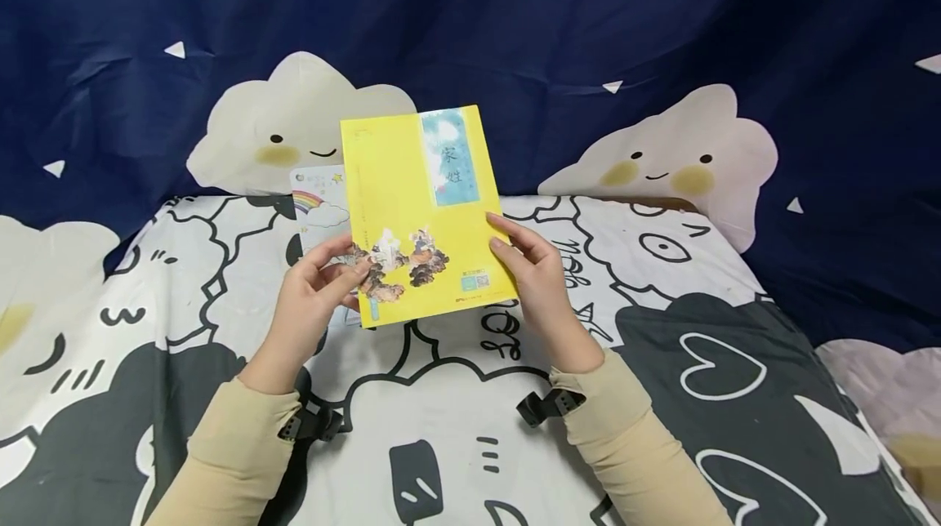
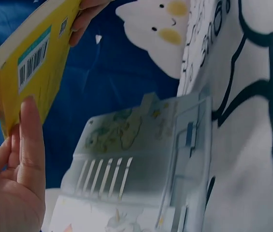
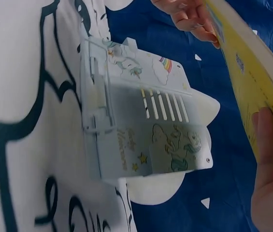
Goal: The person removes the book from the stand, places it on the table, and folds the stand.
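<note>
My left grip [image 1: 312, 289] pinches the yellow book [image 1: 400, 199] at its lower left edge, and my right grip [image 1: 542, 273] pinches the right edge, probably to keep the cover steady and facing me. It's held aloft over the cloth-covered bench [image 1: 456, 420], toward the far edge. Behind its left side, near that edge, is a unicorn-printed stand [image 3: 126, 104] (slotted, likely for propping pages). I see no container holding anything.
</note>
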Available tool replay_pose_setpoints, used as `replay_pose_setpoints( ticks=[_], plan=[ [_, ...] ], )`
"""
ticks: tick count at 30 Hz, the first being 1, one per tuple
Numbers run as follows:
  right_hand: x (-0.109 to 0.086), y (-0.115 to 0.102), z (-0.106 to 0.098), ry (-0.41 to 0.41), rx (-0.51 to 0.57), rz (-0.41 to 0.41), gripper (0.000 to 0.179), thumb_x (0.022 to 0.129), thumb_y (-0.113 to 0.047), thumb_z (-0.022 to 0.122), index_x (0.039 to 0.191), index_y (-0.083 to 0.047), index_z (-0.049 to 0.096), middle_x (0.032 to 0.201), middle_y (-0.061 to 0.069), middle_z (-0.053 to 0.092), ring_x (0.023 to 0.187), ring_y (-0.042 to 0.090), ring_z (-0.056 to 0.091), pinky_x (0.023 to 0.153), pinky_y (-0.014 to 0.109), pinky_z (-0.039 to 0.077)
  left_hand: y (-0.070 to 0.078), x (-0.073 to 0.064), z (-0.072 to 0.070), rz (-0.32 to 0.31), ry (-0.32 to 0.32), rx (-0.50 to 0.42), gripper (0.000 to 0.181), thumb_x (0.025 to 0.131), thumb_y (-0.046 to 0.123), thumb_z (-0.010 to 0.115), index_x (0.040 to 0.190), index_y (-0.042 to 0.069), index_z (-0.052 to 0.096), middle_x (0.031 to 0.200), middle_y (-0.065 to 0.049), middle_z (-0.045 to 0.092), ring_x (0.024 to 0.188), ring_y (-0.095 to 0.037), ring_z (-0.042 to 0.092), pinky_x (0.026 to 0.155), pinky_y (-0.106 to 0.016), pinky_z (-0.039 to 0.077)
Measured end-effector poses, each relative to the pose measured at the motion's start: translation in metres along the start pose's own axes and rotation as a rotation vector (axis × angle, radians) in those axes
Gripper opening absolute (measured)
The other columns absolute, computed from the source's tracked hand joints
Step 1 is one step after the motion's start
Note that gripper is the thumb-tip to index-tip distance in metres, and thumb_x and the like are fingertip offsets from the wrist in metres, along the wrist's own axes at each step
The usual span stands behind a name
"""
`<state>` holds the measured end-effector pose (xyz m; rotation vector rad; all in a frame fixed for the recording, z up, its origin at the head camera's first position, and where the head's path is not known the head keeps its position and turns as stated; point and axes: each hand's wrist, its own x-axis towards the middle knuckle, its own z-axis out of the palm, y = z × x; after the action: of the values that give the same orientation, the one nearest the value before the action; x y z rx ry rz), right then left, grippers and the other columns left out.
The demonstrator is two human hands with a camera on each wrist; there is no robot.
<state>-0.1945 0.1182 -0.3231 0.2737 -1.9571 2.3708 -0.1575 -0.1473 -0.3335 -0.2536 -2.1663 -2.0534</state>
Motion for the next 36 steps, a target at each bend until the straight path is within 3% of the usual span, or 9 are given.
replay_pose_setpoints(
  ticks=[10,18,30,36],
  plan=[
    [-0.02,-0.004,-0.03,0.09,-0.039,0.056,0.04,0.098,-0.008,0.059,0.137,-0.003,0.058,0.101,-0.003,0.069,0.081,0.009,0.071,0.066,0.02,0.059,0.0,-0.004,0.027,-0.023,-0.082,0.11,0.044,0.097,0.012,0.064,0.138,0.0,0.053,0.118,-0.02,0.058,0.083,-0.007,0.061,0.063,-0.029,0.06],
    [-0.033,-0.008,-0.056,0.124,-0.037,0.058,0.038,0.099,-0.009,0.058,0.137,-0.004,0.058,0.097,-0.004,0.071,0.076,0.009,0.072,0.062,0.02,0.058,-0.002,-0.005,0.053,-0.04,-0.136,0.088,0.045,0.097,0.011,0.063,0.139,0.0,0.052,0.125,-0.02,0.054,0.081,-0.006,0.06,0.063,-0.034,0.061],
    [-0.041,-0.009,-0.101,0.174,0.013,0.031,0.025,0.098,-0.013,0.063,0.121,-0.015,0.073,0.1,-0.003,0.074,0.078,0.009,0.074,0.064,0.021,0.06,-0.003,-0.004,0.102,-0.083,-0.162,0.054,0.044,0.096,0.014,0.066,0.137,0.003,0.054,0.125,-0.016,0.056,0.082,-0.016,0.061,0.063,-0.044,0.061],
    [-0.041,-0.008,-0.118,0.188,0.026,0.012,0.024,0.097,-0.012,0.064,0.118,-0.013,0.074,0.102,-0.003,0.074,0.079,0.009,0.074,0.065,0.021,0.06,-0.007,-0.002,0.119,-0.116,-0.178,0.049,0.045,0.097,0.015,0.065,0.138,0.001,0.053,0.123,-0.015,0.057,0.083,-0.026,0.062,0.06,-0.039,0.06]
  ],
)
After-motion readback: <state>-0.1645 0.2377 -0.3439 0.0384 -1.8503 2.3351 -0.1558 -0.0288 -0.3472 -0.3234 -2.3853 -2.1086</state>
